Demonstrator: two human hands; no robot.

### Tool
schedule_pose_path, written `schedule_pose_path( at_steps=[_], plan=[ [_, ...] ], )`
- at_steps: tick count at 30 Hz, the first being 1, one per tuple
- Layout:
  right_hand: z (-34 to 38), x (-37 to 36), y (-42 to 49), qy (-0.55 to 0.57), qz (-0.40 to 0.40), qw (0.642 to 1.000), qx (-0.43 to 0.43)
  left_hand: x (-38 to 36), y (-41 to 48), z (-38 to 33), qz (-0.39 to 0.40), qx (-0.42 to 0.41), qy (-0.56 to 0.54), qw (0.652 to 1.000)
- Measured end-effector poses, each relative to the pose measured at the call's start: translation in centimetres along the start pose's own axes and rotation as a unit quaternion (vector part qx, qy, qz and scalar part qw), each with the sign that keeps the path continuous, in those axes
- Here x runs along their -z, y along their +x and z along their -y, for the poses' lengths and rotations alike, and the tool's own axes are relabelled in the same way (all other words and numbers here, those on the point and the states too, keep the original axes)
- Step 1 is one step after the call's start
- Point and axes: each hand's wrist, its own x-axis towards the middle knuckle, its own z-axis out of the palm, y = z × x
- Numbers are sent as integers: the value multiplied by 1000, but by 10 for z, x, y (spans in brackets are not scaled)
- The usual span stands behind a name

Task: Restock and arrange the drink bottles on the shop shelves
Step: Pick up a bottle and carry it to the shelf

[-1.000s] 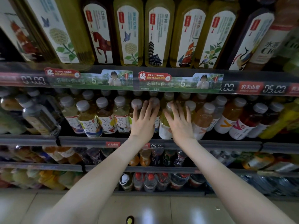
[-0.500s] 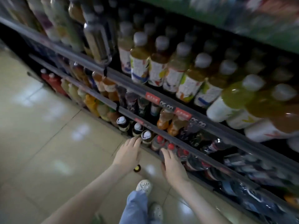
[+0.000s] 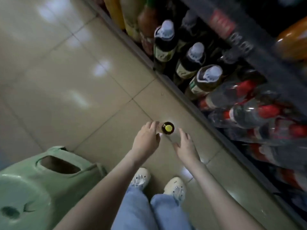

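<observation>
- Head view: a dark yellow-capped bottle (image 3: 168, 128) stands upright on the tiled floor (image 3: 69, 67), seen from straight above. It is out in the aisle, not on the shelf.
- Your left hand (image 3: 146, 140) reaches in just left of that bottle, its fingers loose and only slightly bent, holding nothing. The fingertips (image 3: 155, 126) are at the bottle's edge; I cannot tell whether they touch it.
- Your right hand (image 3: 185, 145) hovers just right of the bottle and a little nearer to you, fingers spread wide, gripping nothing and apart from the bottle.
- Beyond the bottle and to its right runs the bottom shelf (image 3: 179, 92). White-capped tea bottles (image 3: 193, 58) stand in a row there, with red-labelled clear bottles (image 3: 240, 95) beside them, blurred.
- Nearer to you than the bottle are your white shoes (image 3: 140, 178) and light blue trouser legs (image 3: 132, 211).
- Well left of the bottle and nearer to you sits a green plastic object (image 3: 41, 188) with an oval cut-out; stool or bin, I cannot tell.
</observation>
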Motion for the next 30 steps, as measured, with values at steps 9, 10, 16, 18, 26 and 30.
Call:
schedule_pose_path(
  at_steps=[9,10,16,18,26,30],
  plan=[
    [-21,-86,89,-100,-76,989,84,-78,24,78,23,16,-5,1000],
    [-18,-77,75,-74,-73,992,76,-69,18,70,29,9,-10,1000],
    [44,38,-64,49,-113,989,80,27,-44,-8,129,-92,-27,987],
    [73,89,-124,79,-140,983,89,76,-69,-44,153,-120,-25,981],
    [155,281,-345,291,-235,925,74,287,-186,-231,166,-239,20,956],
    [153,323,-424,328,-221,918,37,336,-244,-318,154,-328,18,932]
  ],
)
